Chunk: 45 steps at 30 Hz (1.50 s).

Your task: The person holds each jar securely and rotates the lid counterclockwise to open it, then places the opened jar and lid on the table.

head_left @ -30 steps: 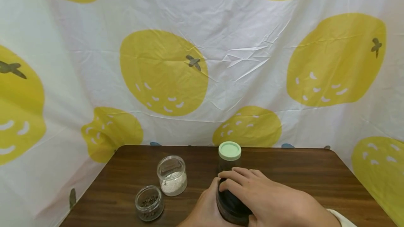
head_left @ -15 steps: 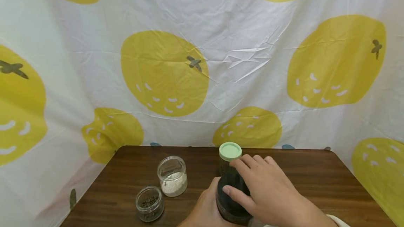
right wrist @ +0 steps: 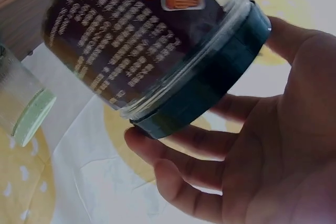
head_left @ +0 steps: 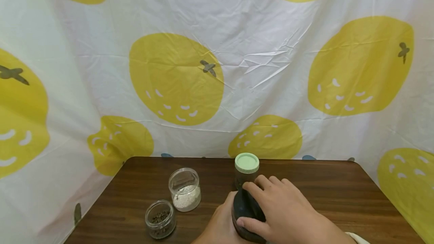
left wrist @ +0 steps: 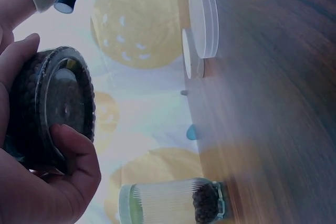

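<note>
My left hand (head_left: pixel 218 223) grips a clear plastic jar (right wrist: pixel 115 35) with a dark printed label showing square biscuits. Dark contents show through the jar's ribbed base in the left wrist view, with left fingers wrapped round that end. A black screw lid (head_left: pixel 247 206) caps the jar, which tilts away from upright. Across this lid my right hand (head_left: pixel 285 214) has its thumb and fingers spread, holding it by opposite edges. In the right wrist view the palm stays apart from the lid, and some fingers curl below it.
A green-lidded jar (head_left: pixel 246 163) with dark contents stands just behind the hands. To the left are two uncovered clear jars, one with white granules (head_left: pixel 186 199), one with dark bits (head_left: pixel 160 219). Two pale discs, one larger (left wrist: pixel 203 17), appear along the wooden table (head_left: pixel 325 187). A lemon-print curtain hangs behind.
My right hand loosened from the lid and rose to the right, its thumb coming into view on top; now its fingers are lower, back over the lid. The left hand keeps its grip.
</note>
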Available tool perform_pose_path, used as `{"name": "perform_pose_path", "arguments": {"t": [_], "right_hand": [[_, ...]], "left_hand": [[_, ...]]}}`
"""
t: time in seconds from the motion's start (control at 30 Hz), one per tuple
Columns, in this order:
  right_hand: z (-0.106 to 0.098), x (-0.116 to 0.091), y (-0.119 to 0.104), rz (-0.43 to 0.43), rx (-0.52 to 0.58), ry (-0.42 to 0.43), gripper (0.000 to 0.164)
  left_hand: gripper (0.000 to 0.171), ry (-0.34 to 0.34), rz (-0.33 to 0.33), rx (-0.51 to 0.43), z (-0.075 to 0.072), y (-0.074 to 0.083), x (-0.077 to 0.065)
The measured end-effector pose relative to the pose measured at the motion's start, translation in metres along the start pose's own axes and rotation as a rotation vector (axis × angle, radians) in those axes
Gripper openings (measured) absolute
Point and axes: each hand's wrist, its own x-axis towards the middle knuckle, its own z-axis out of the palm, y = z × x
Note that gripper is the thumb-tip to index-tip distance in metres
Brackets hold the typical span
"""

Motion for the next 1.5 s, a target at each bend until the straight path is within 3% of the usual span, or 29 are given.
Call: {"name": "perform_pose_path", "arguments": {"t": [0.2, 0.33, 0.57, 0.7, 0.83, 0.93, 1.07, 1.23, 1.33, 1.5], "right_hand": [[-0.001, 0.001, 0.002, -0.119, 0.044, -0.051, 0.057], [-0.002, 0.001, 0.003, -0.19, 0.105, -0.096, 0.056], [0.0, 0.004, 0.003, -0.314, 0.12, -0.063, 0.059], [0.0, 0.004, 0.004, -0.35, 0.125, -0.062, 0.066], [-0.002, 0.004, 0.003, -0.396, 0.178, -0.054, 0.072], [-0.004, 0.003, 0.002, -0.414, 0.227, -0.062, 0.072], [-0.008, 0.001, 0.0, -0.352, 0.216, -0.036, 0.063], [-0.01, 0.003, 0.0, -0.109, 0.083, 0.007, 0.074], [-0.007, 0.004, 0.002, 0.008, 0.021, -0.008, 0.085], [-0.003, 0.005, 0.005, 0.025, 0.032, -0.064, 0.095]], "left_hand": [[0.083, 0.009, 0.056, -0.01, -0.001, -0.003, 0.0], [0.083, -0.004, 0.071, -0.018, 0.0, -0.003, 0.001], [0.056, -0.054, 0.098, -0.08, 0.003, -0.004, 0.001], [0.05, -0.053, 0.099, -0.082, 0.003, -0.004, -0.001], [0.056, -0.074, 0.101, -0.143, 0.004, -0.003, -0.001], [0.066, -0.107, 0.116, -0.243, 0.005, -0.004, 0.0], [0.082, -0.092, 0.113, -0.24, 0.003, -0.005, 0.0], [0.092, -0.004, 0.021, -0.027, 0.0, -0.001, 0.0], [0.085, 0.009, 0.014, 0.027, 0.0, 0.0, 0.001], [0.085, 0.027, 0.065, 0.028, -0.001, -0.002, 0.001]]}}
